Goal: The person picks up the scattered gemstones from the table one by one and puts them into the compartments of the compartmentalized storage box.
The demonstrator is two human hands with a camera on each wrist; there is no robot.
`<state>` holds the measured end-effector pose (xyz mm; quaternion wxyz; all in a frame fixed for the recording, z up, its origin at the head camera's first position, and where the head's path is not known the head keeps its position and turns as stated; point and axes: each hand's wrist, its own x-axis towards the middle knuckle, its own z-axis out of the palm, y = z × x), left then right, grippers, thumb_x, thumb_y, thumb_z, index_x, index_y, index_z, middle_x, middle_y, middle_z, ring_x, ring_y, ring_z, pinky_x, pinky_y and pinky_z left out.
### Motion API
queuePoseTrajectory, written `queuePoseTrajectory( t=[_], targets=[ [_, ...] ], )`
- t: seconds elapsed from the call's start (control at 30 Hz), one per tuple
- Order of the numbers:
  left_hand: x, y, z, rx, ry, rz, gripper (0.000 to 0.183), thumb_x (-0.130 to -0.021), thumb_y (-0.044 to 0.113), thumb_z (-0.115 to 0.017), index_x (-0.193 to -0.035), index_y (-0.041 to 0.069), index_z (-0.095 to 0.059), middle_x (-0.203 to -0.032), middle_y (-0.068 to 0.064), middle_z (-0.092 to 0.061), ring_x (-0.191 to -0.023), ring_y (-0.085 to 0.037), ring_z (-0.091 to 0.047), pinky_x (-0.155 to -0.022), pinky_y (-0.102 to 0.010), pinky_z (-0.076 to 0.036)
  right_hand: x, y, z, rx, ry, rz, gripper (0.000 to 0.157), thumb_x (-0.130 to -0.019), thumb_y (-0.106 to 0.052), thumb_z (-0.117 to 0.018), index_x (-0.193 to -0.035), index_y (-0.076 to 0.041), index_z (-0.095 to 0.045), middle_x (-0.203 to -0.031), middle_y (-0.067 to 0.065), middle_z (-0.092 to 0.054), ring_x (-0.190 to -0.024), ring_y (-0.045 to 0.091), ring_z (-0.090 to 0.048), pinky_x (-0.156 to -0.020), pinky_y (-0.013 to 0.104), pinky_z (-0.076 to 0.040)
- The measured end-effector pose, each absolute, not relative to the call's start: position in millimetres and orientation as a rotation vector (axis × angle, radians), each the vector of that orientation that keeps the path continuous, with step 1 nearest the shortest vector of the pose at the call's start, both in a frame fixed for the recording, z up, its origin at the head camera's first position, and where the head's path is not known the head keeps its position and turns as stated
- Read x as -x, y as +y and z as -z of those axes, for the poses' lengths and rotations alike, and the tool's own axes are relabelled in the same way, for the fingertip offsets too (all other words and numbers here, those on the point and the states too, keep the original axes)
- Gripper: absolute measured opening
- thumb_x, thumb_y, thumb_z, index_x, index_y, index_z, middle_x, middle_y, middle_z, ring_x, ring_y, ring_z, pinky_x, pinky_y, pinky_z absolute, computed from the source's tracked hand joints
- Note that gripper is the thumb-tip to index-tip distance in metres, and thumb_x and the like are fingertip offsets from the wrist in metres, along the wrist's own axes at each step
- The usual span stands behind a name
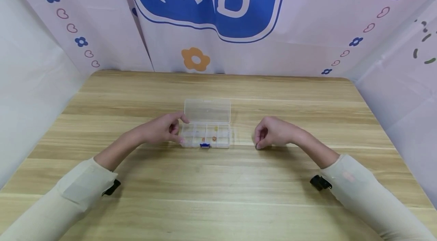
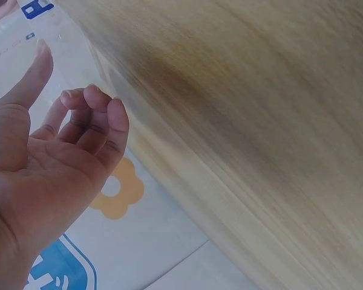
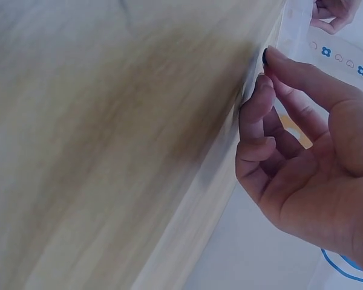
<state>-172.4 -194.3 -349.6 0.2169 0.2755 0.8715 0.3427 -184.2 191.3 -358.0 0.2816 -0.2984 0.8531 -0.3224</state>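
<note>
A clear plastic compartment box [image 1: 223, 144] with a blue latch [image 1: 205, 145] lies on the table, its lid [image 1: 207, 110] swung back. Small orange and yellow pieces, among them an orange ring-like one [image 1: 214, 138], sit in some compartments. At the box's left end my left hand [image 1: 162, 129] holds it, index finger at the hinge side and thumb by the front corner; its other fingers curl in. To the right of the box, my right hand [image 1: 274, 131] pinches a small dark piece [image 3: 265, 56] between thumb and index finger, low over the tabletop. Fingertips partly hide the piece.
The wood-grain table [image 1: 211, 184] runs back to a printed white cloth [image 1: 300, 40] behind it. Black wrist-camera mounts [image 1: 320, 182] hang under both sleeves.
</note>
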Motion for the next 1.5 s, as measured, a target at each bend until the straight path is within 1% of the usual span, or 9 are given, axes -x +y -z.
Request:
queuePoseTrajectory(
  t=[0.27, 0.5, 0.63, 0.87, 1.07, 1.3, 1.5],
  targets=[
    [172, -194, 350, -0.773, 2.409, -0.954, 0.052, -0.091, 0.005, -0.079, -0.131, -0.012, -0.05, -0.066, 0.001, -0.046, -0.061, -0.011, -0.041, -0.061, -0.025, -0.038, 185, 190, 354, 0.755, 2.335, 0.872, 0.011, -0.087, 0.001, -0.08, -0.082, -0.006, -0.074, -0.079, 0.001, -0.069, -0.071, 0.014, -0.061, -0.065, 0.026, -0.052],
    [173, -194, 350, -0.777, 2.406, -0.959, 0.052, -0.091, 0.005, -0.079, -0.131, -0.012, -0.051, -0.066, 0.001, -0.046, -0.061, -0.011, -0.04, -0.061, -0.025, -0.038, 187, 187, 353, 0.767, 2.37, 0.907, 0.011, -0.085, 0.005, -0.079, -0.082, -0.004, -0.073, -0.08, 0.003, -0.071, -0.073, 0.013, -0.063, -0.07, 0.026, -0.055],
    [172, -194, 349, -0.765, 2.408, -0.955, 0.052, -0.091, 0.004, -0.079, -0.131, -0.012, -0.05, -0.066, 0.001, -0.046, -0.061, -0.011, -0.04, -0.062, -0.025, -0.039, 188, 186, 353, 0.768, 2.369, 0.947, 0.01, -0.084, 0.006, -0.079, -0.083, -0.002, -0.073, -0.08, 0.004, -0.07, -0.073, 0.014, -0.062, -0.068, 0.026, -0.053],
    [172, -195, 350, -0.769, 2.412, -0.955, 0.053, -0.091, 0.005, -0.079, -0.131, -0.011, -0.051, -0.066, 0.001, -0.045, -0.061, -0.01, -0.04, -0.062, -0.026, -0.038, 190, 184, 354, 0.763, 2.387, 0.968, 0.008, -0.087, 0.003, -0.079, -0.085, -0.003, -0.074, -0.079, 0.002, -0.07, -0.073, 0.015, -0.061, -0.067, 0.027, -0.051],
    [171, -195, 349, -0.766, 2.417, -0.952, 0.052, -0.091, 0.005, -0.079, -0.131, -0.011, -0.051, -0.066, 0.001, -0.045, -0.061, -0.011, -0.04, -0.062, -0.026, -0.038, 190, 183, 353, 0.805, 2.377, 0.99, 0.004, -0.09, -0.001, -0.079, -0.087, -0.001, -0.076, -0.079, 0.002, -0.07, -0.073, 0.013, -0.059, -0.066, 0.026, -0.05],
    [171, -195, 350, -0.774, 2.414, -0.955, 0.053, -0.091, 0.006, -0.08, -0.131, -0.011, -0.051, -0.066, 0.001, -0.045, -0.061, -0.011, -0.04, -0.062, -0.026, -0.038, 190, 180, 354, 0.816, 2.397, 1.02, 0.006, -0.09, 0.001, -0.077, -0.087, -0.004, -0.078, -0.082, 0.001, -0.072, -0.074, 0.015, -0.06, -0.065, 0.026, -0.05],
    [171, -195, 349, -0.776, 2.411, -0.962, 0.053, -0.091, 0.007, -0.08, -0.132, -0.011, -0.051, -0.066, 0.001, -0.045, -0.061, -0.011, -0.04, -0.062, -0.025, -0.038, 189, 176, 355, 0.822, 2.419, 1.019, 0.005, -0.091, 0.0, -0.076, -0.09, -0.003, -0.079, -0.086, 0.002, -0.074, -0.077, 0.016, -0.061, -0.066, 0.026, -0.049]
  ],
)
